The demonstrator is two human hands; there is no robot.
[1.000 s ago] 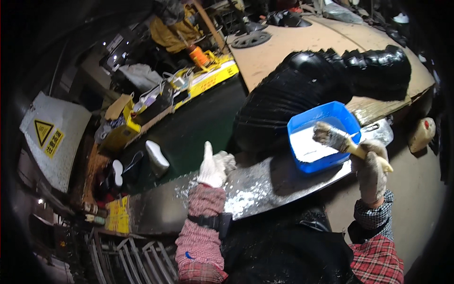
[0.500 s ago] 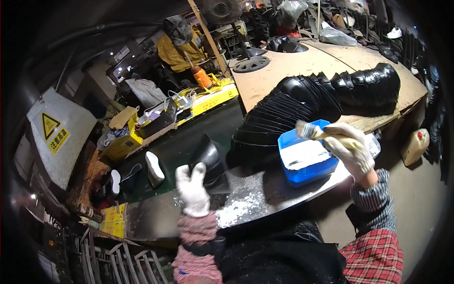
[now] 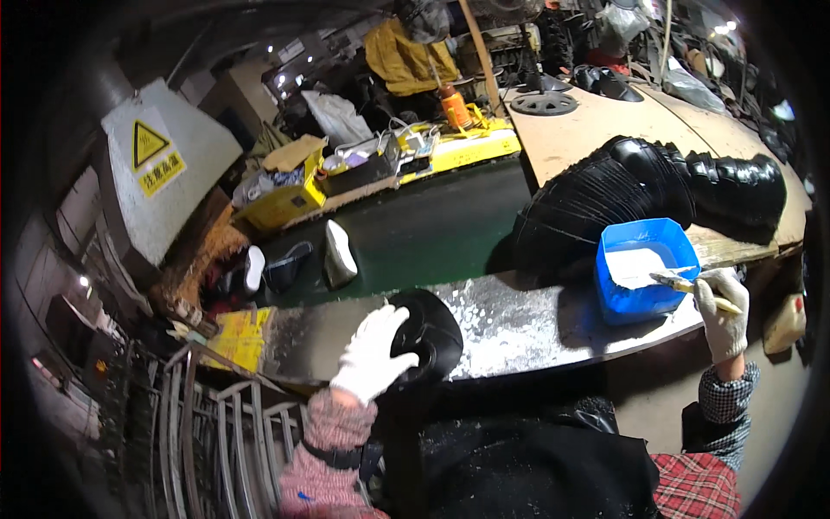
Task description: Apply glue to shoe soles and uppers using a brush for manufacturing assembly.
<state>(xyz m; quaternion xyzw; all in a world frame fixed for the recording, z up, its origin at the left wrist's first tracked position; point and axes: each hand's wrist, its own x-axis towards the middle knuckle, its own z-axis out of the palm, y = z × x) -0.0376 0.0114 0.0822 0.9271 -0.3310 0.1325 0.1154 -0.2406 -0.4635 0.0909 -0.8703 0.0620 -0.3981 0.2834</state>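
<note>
Black piece (image 3: pixel 443 333) on metal worktop (image 3: pixel 320 333), about mid-length, reaching near edge. Left hand (image 3: pixel 373 353), gloved, fingers outstretched, thumb apart, laid over piece's left side, not clenched. White smears (image 3: pixel 497 333) just right of piece. Blue tub (image 3: pixel 640 304), white stuff inside, at worktop's right end. Brush (image 3: pixel 672 280) bristles by tub's right side; right hand (image 3: pixel 724 316), gloved, curled closed round handle.

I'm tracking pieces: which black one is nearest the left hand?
The single black piece at the metal ledge: it is apart, unlike those overlapping in the long row beside the blue tub.
</note>
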